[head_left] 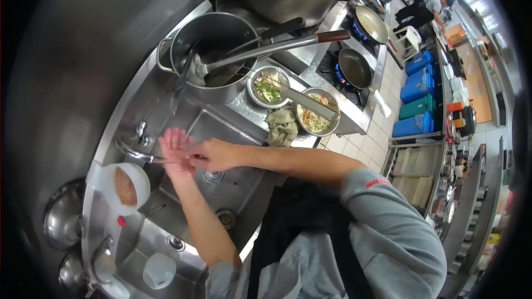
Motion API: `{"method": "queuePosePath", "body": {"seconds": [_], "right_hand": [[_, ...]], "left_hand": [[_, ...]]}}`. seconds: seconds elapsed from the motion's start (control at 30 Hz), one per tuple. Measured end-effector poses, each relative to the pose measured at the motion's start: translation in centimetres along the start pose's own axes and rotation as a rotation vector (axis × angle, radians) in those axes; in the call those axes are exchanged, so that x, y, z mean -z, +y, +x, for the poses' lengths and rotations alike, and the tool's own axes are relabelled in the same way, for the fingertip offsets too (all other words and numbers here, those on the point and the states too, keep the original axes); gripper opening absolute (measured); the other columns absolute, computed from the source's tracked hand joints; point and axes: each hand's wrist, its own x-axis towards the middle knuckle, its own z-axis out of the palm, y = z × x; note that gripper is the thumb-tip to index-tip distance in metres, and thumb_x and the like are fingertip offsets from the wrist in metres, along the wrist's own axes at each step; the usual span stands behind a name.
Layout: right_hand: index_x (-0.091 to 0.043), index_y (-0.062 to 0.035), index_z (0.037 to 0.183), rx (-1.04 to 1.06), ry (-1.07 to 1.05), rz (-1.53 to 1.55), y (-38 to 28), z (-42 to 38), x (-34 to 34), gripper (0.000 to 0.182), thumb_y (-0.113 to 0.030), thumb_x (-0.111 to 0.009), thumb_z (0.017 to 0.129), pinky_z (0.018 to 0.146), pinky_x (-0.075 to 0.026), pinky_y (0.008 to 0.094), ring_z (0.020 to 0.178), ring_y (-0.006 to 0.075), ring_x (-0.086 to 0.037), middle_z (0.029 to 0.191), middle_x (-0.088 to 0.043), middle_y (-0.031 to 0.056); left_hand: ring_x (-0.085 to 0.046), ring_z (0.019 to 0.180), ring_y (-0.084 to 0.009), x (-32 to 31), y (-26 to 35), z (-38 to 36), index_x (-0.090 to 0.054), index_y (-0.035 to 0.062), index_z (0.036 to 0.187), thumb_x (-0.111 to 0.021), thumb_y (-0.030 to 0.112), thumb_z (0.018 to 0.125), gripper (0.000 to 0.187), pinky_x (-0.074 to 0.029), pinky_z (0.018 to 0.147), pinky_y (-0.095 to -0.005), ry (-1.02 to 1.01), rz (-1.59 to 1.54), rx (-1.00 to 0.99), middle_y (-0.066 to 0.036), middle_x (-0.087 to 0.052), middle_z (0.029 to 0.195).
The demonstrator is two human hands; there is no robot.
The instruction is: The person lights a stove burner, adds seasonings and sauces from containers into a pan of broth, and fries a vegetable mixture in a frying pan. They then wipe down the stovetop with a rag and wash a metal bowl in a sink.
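Observation:
Over the steel sink [221, 133], my left hand [176, 149] is held palm up with its fingers stretched out and nothing in it. The palm looks wet and sits at the end of the curved tap [138, 154]. My right hand [217, 155] reaches across from the right and lays its fingers on the left palm; the fingertips are partly blurred. Below both hands lies the sink drain [213, 176]. A large pot [213, 91] with a long-handled ladle [271, 51] and other utensils stands beyond the basin.
Bowls of chopped vegetables [267, 87] and of shredded food [317, 112] stand beside a crumpled cloth [282, 125]. Gas burners with a black pan [354, 68] and a light pan [371, 24] are lit. At left is a white container [133, 188]. Another person [424, 8] bends over farther back.

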Motion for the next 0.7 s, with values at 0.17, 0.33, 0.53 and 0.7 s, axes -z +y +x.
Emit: {"method": "queuePosePath", "body": {"seconds": [0.17,0.33,0.53,0.7], "right_hand": [[-0.067,-0.0023,0.104,0.292,0.328,-0.152,2.2,6.6,-5.9,0.023,-0.02,-0.064,0.089,0.073,-0.055,0.0415,0.073,0.0292,-0.068,0.08,-0.069,0.0135],[-0.066,0.003,0.109,-0.449,0.074,0.762,-2.0,9.2,-5.7,0.03,-0.023,-0.068,0.095,0.068,-0.056,0.0326,0.076,0.0193,-0.068,0.089,-0.07,0.0129],[-0.061,0.004,0.118,-0.309,0.096,0.781,-0.7,8.4,-5.9,0.036,-0.025,-0.067,0.097,0.08,-0.054,0.0313,0.089,0.0186,-0.067,0.097,-0.068,0.0133],[-0.057,0.0035,0.127,-0.195,0.085,0.583,-2.5,5.2,-5.4,0.035,-0.019,-0.058,0.1,0.096,-0.047,0.0328,0.108,0.0181,-0.061,0.116,-0.067,0.0095]], "left_hand": [[-0.059,0.116,-0.0256,0.3,-2.3,-4.5,-0.052,0.0071,0.132,-0.048,0.055,0.101,0.057,-0.048,0.1,-0.0399,-0.103,-0.184,-0.237,-0.01,-0.06,0.127],[-0.063,0.085,-0.0239,-7.3,-3.2,-12.1,-0.058,0.0086,0.115,-0.041,0.06,0.102,0.056,-0.056,0.078,-0.0398,0.04,-0.442,-0.034,-0.009,-0.063,0.099],[-0.065,0.085,-0.0239,-1.3,-3.1,-3.1,-0.057,0.0045,0.109,-0.044,0.055,0.102,0.053,-0.056,0.077,-0.0384,-0.017,-0.393,-0.092,-0.011,-0.065,0.093],[-0.064,0.083,-0.0206,2.1,0.0,0.3,-0.059,0.0045,0.119,-0.053,0.024,0.103,0.025,-0.057,0.076,-0.0386,0.09,-0.467,-0.104,-0.01,-0.066,0.097]]}}
